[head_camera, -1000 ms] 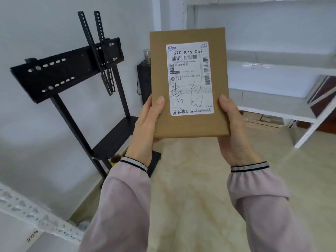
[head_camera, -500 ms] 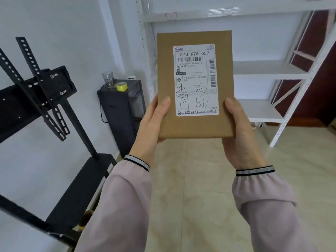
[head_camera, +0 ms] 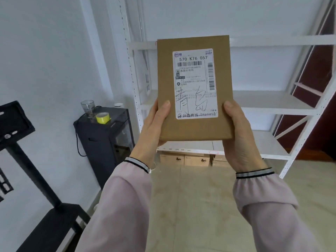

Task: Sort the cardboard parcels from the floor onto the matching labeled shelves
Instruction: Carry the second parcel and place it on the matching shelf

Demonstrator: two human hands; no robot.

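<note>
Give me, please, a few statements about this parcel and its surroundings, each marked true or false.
1. Both hands hold the cardboard parcel upright, the left hand and the right hand gripping its lower edges. True.
2. The parcel's label faces away from the camera. False: it faces the camera, reading 570 K76 057.
3. A yellow tape roll sits on the black cabinet. True.
4. The parcel rests on a white shelf. False: it is held in the air in front of the shelving.
5. A glass stands on the floor. False: it stands on the cabinet.
</note>
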